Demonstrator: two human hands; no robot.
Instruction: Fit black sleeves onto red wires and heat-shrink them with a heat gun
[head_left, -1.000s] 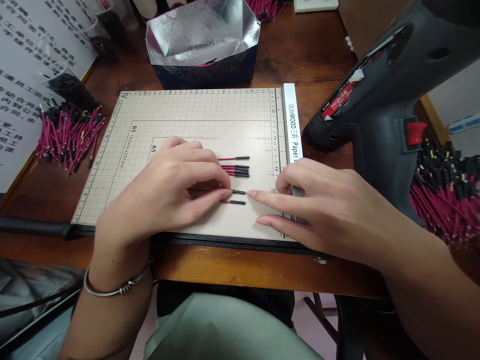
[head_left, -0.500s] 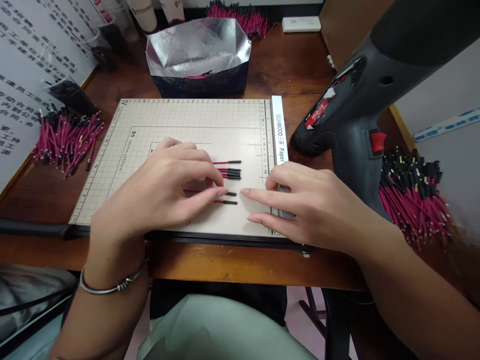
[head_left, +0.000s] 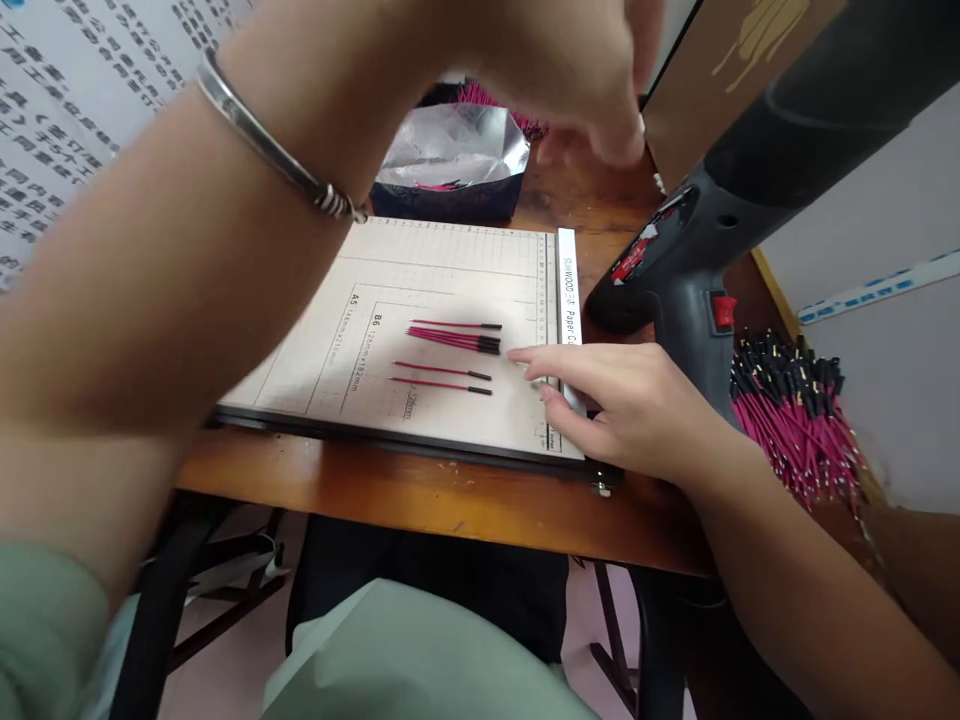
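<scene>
Left hand [head_left: 574,75] raised from the cutting board [head_left: 480,430] to the upper centre of the frame, where half a second before it lay over the wires [head_left: 454,340]. With it gone, the wires show along their full length at mid-frame: one on its own at the top, a close bundle just beneath, and two separate ones lower down, all with their black ends toward the right. Right hand [head_left: 615,400] near its former place on the board's right edge; its index fingertip, previously level with the lower wires, now points just beside the bundle's black ends. Its index finger and thumb stand apart, with nothing visible between them; the other fingers are partly concealed below.

Several parts are obscured. Motion blurs the left hand, whose upper portion is cut off by the top edge; whether its fingers are parted or pinching something cannot be told. The left forearm [head_left: 202,260], with its bracelet [head_left: 270,146], conceals the board's left end and covers one side of the foil-lined bag [head_left: 450,206]. A black heat gun [head_left: 694,310] runs out of frame at upper right.
</scene>
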